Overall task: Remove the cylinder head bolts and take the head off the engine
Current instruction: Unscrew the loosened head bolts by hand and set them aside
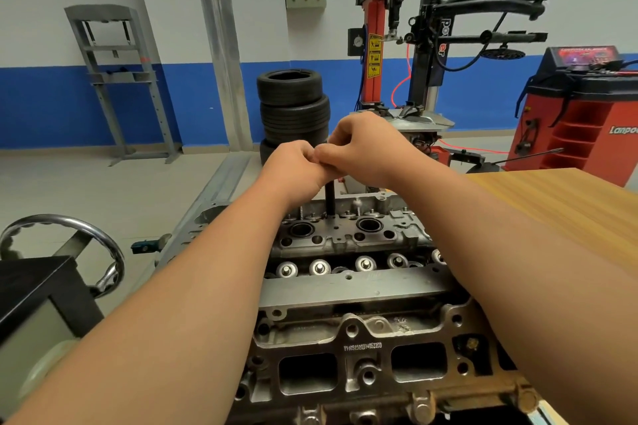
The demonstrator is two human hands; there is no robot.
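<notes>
The bare aluminium cylinder head (348,290) sits on the engine in front of me, valve springs and spark-plug wells exposed. A black tool shaft (330,199) stands upright in a bolt hole at the head's far edge. My left hand (293,166) and my right hand (366,148) meet above it, fingers curled round the top of the tool. The tool's handle is hidden inside my hands. Both forearms stretch over the head.
A wooden tabletop (566,207) lies at the right. A chrome hand wheel (65,248) and a dark box stand at the left. Behind are stacked tyres (293,107), a tyre changer (414,45), a red wheel balancer (587,114) and a grey press frame (114,79).
</notes>
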